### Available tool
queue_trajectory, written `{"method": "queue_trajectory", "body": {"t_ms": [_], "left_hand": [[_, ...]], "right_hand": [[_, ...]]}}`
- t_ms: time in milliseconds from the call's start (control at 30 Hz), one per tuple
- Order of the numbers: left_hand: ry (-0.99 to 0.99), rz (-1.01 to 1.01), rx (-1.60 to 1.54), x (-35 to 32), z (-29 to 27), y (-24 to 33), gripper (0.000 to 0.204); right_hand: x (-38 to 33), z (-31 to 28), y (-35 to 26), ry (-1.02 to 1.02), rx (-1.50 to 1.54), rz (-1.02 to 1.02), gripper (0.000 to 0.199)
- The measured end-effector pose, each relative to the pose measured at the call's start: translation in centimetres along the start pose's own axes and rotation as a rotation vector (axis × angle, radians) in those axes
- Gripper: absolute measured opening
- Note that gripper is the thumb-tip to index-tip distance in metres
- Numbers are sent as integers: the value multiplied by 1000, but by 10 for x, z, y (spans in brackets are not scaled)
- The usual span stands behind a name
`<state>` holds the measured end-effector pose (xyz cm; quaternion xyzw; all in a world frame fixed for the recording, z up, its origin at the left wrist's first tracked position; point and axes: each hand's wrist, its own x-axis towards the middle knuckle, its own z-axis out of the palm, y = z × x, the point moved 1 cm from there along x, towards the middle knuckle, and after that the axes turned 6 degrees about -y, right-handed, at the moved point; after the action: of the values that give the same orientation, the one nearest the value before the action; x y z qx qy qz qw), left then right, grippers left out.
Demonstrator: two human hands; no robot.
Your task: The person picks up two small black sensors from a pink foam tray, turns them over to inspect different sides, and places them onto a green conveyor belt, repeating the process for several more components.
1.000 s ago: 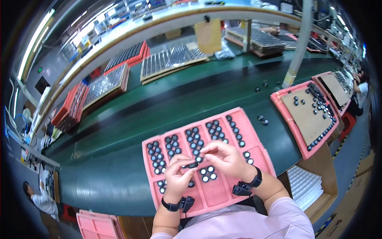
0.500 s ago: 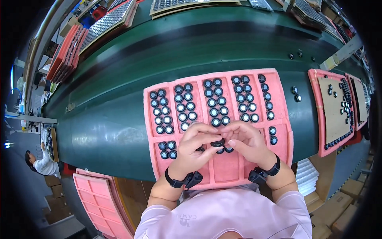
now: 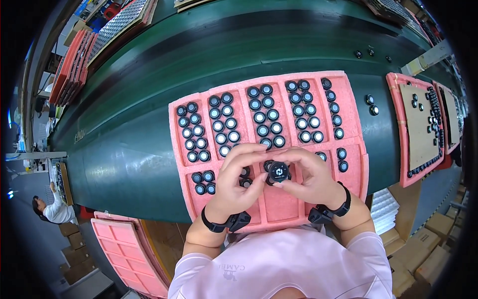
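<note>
A round black cap-like piece (image 3: pixel 278 172) with a white mark on its face is held above the pink tray (image 3: pixel 284 195). My right hand (image 3: pixel 311 175) pinches it at its edge between thumb and fingers, its face turned up. Close on its other side is my left hand (image 3: pixel 239 175), thumb and fingers curved apart, seemingly holding nothing. Similar black pieces with pale round tops (image 3: pixel 259 117) stand in rows in the tray's compartments. My hands hide some pieces in the near row.
The tray lies on a green work surface (image 3: pixel 124 144). Two loose pieces (image 3: pixel 372 104) sit right of it, near another pink tray with a brown board (image 3: pixel 418 129). Stacked pink trays (image 3: pixel 72 67) stand far left. Another person (image 3: pixel 57 204) sits at the left.
The black piece has passed from my left fingers to my right and turned so its marked face shows. The view has shifted slightly.
</note>
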<state>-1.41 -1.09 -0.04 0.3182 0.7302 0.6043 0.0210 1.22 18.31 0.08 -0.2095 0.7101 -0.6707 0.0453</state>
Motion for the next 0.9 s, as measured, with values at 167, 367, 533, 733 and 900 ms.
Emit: {"method": "queue_trajectory", "body": {"t_ms": [167,367,533,733,900], "left_hand": [[34,-38,-133,-2,-1,-4,32],[-73,-10,-107,3,1,1,30],[-65,-1,-115,-2,3,-2,26],[-69,53,-61,-2,2,1,28],[-58,42,-75,-3,2,2,31]], "right_hand": [[0,-1,-2,-23,-38,5,46],[0,0,0,-19,-154,-73,46],[5,3,-3,-7,-294,-261,45],[4,2,0,2,-250,-212,39],[3,-1,3,-22,-220,-233,34]]}}
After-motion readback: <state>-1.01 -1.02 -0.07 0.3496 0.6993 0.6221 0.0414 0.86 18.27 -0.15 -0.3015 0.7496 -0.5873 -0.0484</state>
